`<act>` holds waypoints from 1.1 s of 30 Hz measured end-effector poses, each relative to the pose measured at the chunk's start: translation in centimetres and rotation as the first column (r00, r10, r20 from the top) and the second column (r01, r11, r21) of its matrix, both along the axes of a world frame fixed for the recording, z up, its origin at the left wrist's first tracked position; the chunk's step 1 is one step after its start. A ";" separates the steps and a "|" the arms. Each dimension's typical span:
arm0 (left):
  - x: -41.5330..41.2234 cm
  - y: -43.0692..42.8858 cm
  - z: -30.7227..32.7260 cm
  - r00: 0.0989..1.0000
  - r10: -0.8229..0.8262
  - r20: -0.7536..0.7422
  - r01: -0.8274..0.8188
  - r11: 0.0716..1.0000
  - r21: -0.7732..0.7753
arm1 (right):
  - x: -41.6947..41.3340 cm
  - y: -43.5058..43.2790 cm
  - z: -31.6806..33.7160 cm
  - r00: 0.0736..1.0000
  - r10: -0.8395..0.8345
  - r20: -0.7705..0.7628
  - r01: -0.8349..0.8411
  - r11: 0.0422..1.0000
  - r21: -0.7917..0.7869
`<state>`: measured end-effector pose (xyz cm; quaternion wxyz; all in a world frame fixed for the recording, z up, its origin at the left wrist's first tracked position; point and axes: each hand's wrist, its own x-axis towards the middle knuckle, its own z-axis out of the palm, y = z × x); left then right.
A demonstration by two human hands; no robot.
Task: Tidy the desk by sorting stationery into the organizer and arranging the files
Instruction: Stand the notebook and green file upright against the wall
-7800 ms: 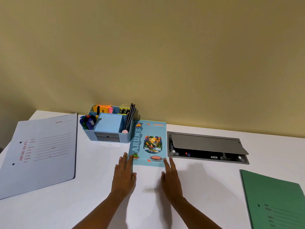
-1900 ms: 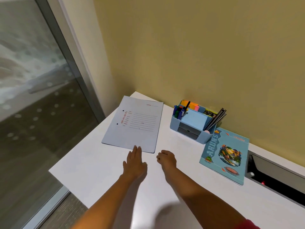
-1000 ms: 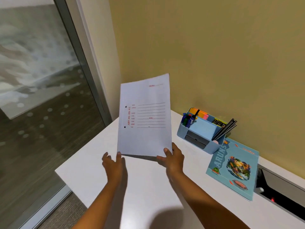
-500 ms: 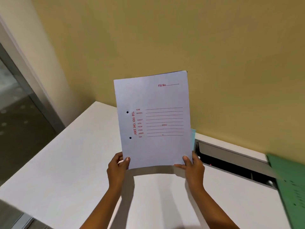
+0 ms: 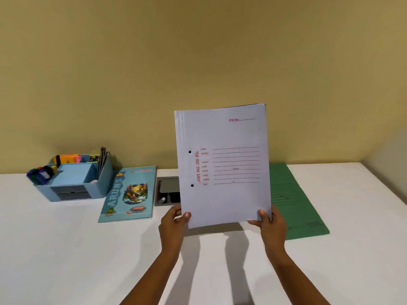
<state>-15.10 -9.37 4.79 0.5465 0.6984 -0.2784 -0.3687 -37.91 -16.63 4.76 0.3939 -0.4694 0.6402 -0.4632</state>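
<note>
Well, the counter is a flat white top running up to a plain mustard-yellow wall, with a second wall closing it off at the far right. Over its middle the person holds a pale lilac file upright, clear of the surface, with the cover toward them. The left grip pinches the bottom left corner with the thumb on the front, and the right grip pinches the bottom right corner likewise.

Red print on the cover reads "Fill No." at the top and "ART NO. 1011- P.L" running up beside two punched holes. Then come lined fields: NAME, ADDRESS, SUBJECT, GSTIN, PHONE, MOBILE, E-MAIL, WEBSITE, From, TO.

Behind it on the right a green file lies flat, its print too faint to read. A grey recessed socket box shows at the lilac file's left edge. Next to that lies a blue notebook titled "ARUNS". Just beside it stands the blue organizer, holding markers, sticky notes and dark pencils.
</note>
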 end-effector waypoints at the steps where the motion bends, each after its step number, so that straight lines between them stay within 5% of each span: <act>1: -1.8 -0.8 0.0 0.999 -0.033 0.010 0.033 0.999 -0.003 | -2.0 -0.1 0.1 1.000 -0.026 -0.013 0.026 1.000 -0.007; 7: -12.6 -4.4 -0.9 0.957 -0.276 0.094 0.278 0.960 -0.015 | -13.1 -1.4 0.7 0.971 -0.192 -0.141 0.202 0.978 0.058; 15: -20.3 -8.0 -4.1 0.830 -0.535 0.155 0.519 0.844 0.131 | -21.7 -5.0 -1.5 0.949 -0.202 -0.241 0.252 0.947 0.200; 23: -22.5 -10.9 -7.5 0.769 -0.632 0.096 0.599 0.764 0.239 | -24.8 -9.5 -3.9 0.965 -0.165 -0.205 0.236 0.886 0.398; 33: -22.2 -11.5 -10.0 0.779 -0.593 0.204 0.521 0.792 0.317 | -24.7 -13.4 -7.7 0.952 -0.075 -0.295 0.200 0.886 0.419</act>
